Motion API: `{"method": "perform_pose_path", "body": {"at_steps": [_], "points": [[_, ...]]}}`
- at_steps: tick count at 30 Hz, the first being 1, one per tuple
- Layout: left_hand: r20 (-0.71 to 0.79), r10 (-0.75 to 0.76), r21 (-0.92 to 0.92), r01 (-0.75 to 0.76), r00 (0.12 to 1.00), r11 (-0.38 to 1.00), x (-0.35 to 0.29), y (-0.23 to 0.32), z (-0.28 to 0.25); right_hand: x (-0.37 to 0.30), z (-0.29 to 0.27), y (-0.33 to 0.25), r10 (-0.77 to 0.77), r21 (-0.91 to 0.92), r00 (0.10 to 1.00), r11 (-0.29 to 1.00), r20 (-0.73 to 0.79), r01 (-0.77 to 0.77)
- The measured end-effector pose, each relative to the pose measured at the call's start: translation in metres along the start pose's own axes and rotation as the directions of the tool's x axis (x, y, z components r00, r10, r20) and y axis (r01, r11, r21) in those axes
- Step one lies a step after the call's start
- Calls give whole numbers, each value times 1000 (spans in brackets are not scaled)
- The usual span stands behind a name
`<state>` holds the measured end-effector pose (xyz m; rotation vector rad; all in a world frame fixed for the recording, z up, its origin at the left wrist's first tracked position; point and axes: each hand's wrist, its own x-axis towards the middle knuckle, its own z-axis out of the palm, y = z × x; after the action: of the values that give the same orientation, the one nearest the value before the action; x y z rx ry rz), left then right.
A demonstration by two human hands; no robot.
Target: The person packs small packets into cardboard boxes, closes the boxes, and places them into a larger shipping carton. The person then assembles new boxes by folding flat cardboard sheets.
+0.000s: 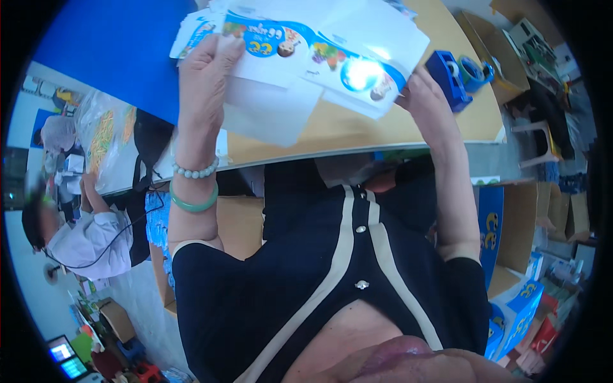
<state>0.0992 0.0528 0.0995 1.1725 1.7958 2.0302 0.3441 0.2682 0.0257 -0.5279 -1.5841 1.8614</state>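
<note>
Stretched between my hands is a flat printed carton (274, 69), white with blue bands, fruit pictures and a cartoon child's head. My left hand (214, 64) is closed on its left end, with the thumb pressed on top. At the right end my right hand (426, 96) grips the edge, its fingers partly hidden behind the carton. Glare whitens part of the print. Below the carton, a plain white sheet (271, 115) shows over the tan table (364, 135). More printed cartons (193, 35) lie beyond my left hand.
A blue tape dispenser (448, 80) and a tape roll (471, 73) stand right of my right hand. A large blue panel (115, 54) lies at the left. Open cardboard boxes (518, 223) stand at the lower right. A co-worker (96, 239) works at the far left.
</note>
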Motion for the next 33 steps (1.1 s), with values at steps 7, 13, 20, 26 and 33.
{"method": "perform_pose_path", "body": {"at_steps": [7, 13, 20, 26, 33], "points": [[194, -432, -163, 463, 881, 871, -10, -69, 19, -3, -9, 17, 225, 166, 969, 964, -104, -206], [53, 11, 357, -29, 999, 934, -33, -67, 43, -19, -5, 4, -43, -37, 962, 999, -271, 35], [269, -151, -498, 272, 951, 824, -69, -23, 87, -44, 97, -15, -675, -786, 576, -10, 461, 618], [184, -336, -662, 369, 924, 652, -44, -69, 42, -25, 79, -9, -575, -693, 768, 432, 282, 577], [148, -374, -652, 374, 916, 659, -39, -80, 27, 30, 8, -12, -24, -543, 998, 839, 50, 47]]}}
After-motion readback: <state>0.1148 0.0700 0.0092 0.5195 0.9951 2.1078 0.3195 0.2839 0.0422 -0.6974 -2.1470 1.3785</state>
